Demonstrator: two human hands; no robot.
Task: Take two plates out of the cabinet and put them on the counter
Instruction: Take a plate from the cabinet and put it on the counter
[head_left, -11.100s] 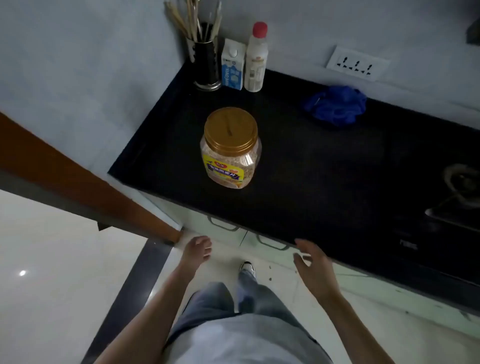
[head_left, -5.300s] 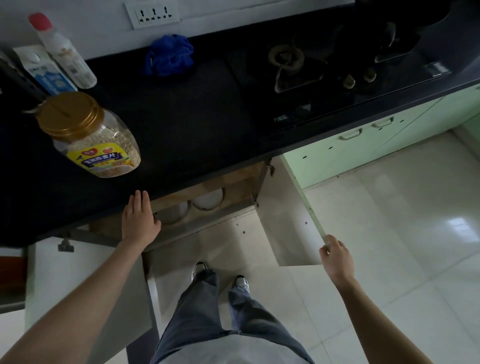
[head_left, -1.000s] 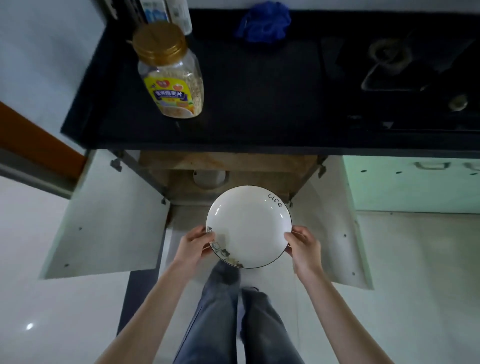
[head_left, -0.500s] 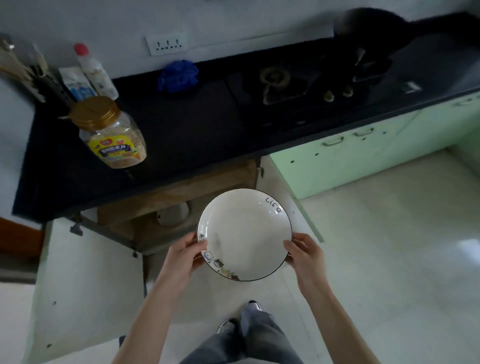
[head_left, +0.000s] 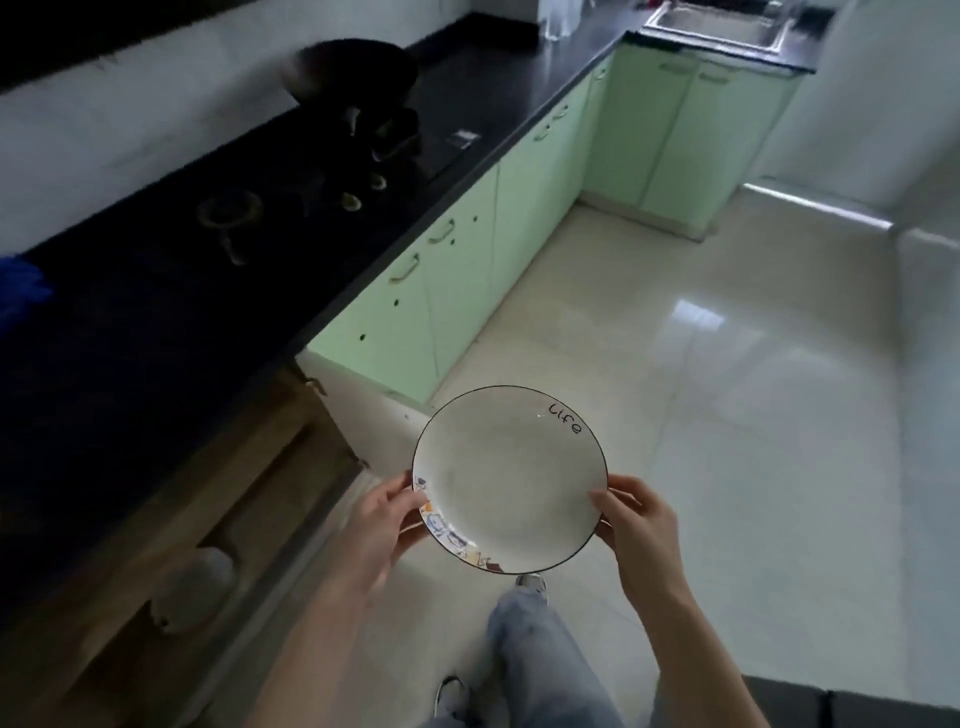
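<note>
I hold a white plate (head_left: 511, 478) with a thin black rim, the word "life" and a coloured pattern on its near-left edge. My left hand (head_left: 382, 525) grips its left edge and my right hand (head_left: 636, 530) its right edge. The plate hangs level above the floor, to the right of the open cabinet (head_left: 208, 519) under the black counter (head_left: 156, 322). Inside the cabinet, on its wooden shelf, a pale round dish (head_left: 195, 577) shows dimly.
A gas hob (head_left: 291, 197) with a dark pot (head_left: 358, 73) sits on the counter, a blue cloth (head_left: 21, 291) at the left edge. Shut green cabinet doors (head_left: 447, 280) run to the corner, with a steel sink (head_left: 722, 26) beyond. Glossy tiled floor (head_left: 753, 389) spreads right.
The view has swung to the right along the counter; the jar and bottles have left the frame. The plate stays level in both hands, still beside the open cabinet.
</note>
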